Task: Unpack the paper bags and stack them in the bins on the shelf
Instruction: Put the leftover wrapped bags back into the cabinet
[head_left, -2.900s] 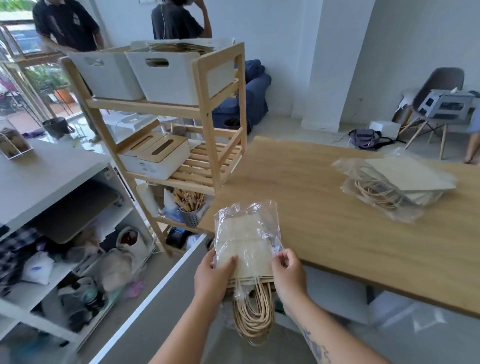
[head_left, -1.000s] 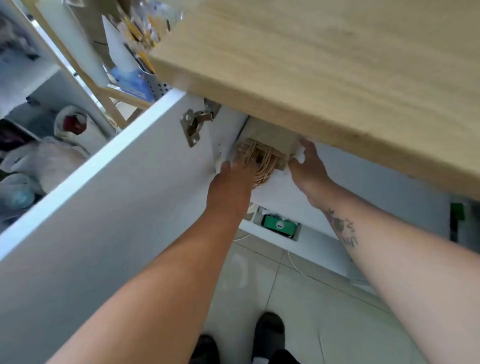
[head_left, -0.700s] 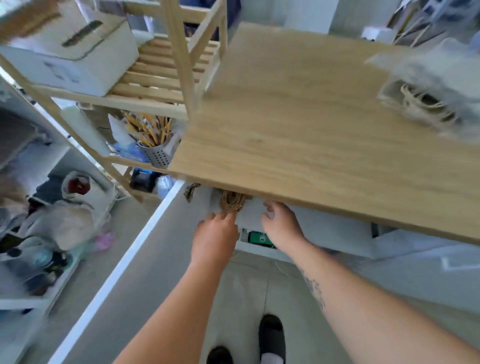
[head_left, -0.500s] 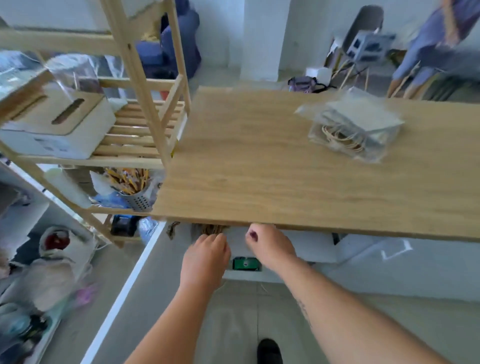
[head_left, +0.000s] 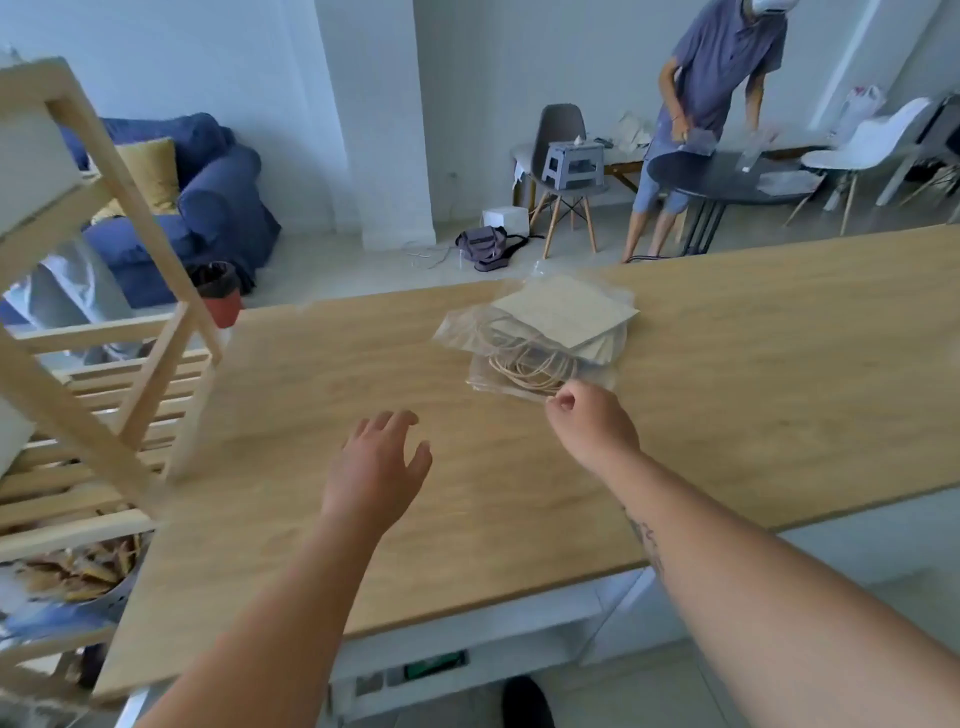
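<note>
While the wrapped pack of paper bags (head_left: 545, 332) lies on the table (head_left: 779, 364), right hand (head_left: 592, 426) is at the pack's near edge, fingers curled; can't tell if it pinches the wrap. Left hand (head_left: 376, 467) is spread wide, empty, short of the pack. Step looks like pickup. Next move: firm grip on the wrap, then open it.

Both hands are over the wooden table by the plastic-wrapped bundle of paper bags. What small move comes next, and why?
Probably pull the clear-plastic-wrapped bundle of tan paper bags closer for unwrapping. The right hand has fingers curled at the wrapper's near edge, though a pinch is unclear; the open left hand hovers empty over the light wooden table; the bundle is unopened.
</note>
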